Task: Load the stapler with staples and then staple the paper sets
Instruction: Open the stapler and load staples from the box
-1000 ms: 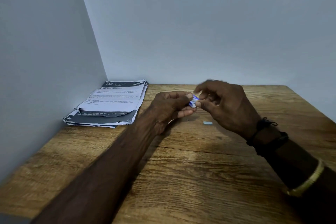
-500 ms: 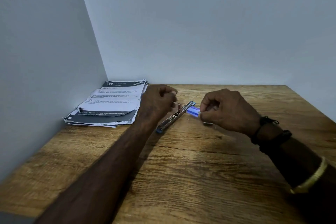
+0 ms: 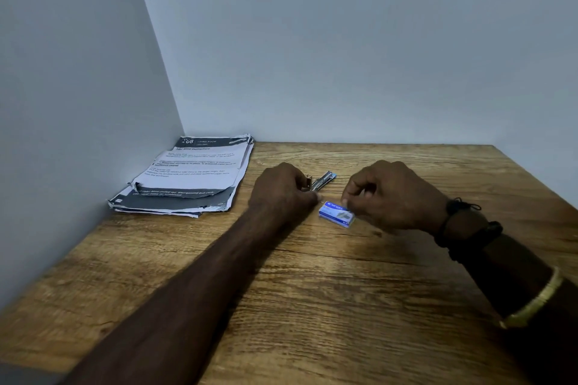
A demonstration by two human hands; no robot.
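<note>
An opened metal stapler with a blue tip lies flat on the wooden table, its near end hidden under my left hand. That hand is curled into a fist over the stapler's hinge end. A small blue staple box rests on the table just in front of the stapler. My right hand pinches the box's far right edge with thumb and fingers. A stack of printed paper sets lies at the back left.
Grey walls close the table at the back and on the left, and the papers sit in that corner. The table's right edge runs diagonally behind my right wrist, which wears dark bands and a gold bangle.
Both hands came down from holding the box together. The left one moved onto the stapler. The right one carried the blue box down to the table, nearer to me.
</note>
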